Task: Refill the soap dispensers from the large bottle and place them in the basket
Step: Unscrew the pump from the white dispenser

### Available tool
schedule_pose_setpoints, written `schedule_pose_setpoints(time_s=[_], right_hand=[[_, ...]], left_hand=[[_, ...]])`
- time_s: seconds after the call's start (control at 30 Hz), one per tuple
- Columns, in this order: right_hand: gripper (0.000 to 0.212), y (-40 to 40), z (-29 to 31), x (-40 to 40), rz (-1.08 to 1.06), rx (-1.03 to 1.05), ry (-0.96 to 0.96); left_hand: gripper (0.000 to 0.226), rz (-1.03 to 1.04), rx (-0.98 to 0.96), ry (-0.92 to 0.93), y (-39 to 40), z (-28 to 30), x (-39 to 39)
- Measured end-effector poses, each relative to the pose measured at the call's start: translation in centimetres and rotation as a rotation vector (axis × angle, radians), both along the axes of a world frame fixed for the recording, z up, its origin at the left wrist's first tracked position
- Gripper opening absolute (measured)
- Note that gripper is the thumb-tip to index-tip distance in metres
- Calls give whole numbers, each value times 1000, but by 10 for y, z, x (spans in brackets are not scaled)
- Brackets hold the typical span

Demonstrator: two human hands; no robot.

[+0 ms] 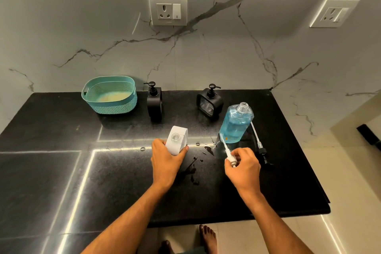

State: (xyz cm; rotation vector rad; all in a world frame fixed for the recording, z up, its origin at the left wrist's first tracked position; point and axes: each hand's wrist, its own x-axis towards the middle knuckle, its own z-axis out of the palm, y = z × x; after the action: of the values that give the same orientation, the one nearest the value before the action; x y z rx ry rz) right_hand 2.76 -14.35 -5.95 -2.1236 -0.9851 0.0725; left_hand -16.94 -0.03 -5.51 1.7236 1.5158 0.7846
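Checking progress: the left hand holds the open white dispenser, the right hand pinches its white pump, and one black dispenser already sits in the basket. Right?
Not quite. The head view shows both black dispensers on the counter beside the teal basket, neither inside. The left hand, white dispenser, right hand and white pump are as stated.

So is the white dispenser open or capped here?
Open. The white dispenser shows a bare neck, and the right hand holds its white pump apart.
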Motion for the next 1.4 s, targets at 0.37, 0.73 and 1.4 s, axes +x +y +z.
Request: schedule_pose_setpoints(time_s=[0.37, 0.73, 1.4], right_hand=[[27, -23, -33, 3, -39, -129, 10], [40, -9, -26, 3, -59, -321, 61], [65, 1, -19, 5, -79, -386, 42]], left_hand=[[74, -22, 10, 9, -11, 2, 4], [78, -75, -3, 11, -11, 1, 5], [113, -233, -58, -45, -10, -10, 3]])
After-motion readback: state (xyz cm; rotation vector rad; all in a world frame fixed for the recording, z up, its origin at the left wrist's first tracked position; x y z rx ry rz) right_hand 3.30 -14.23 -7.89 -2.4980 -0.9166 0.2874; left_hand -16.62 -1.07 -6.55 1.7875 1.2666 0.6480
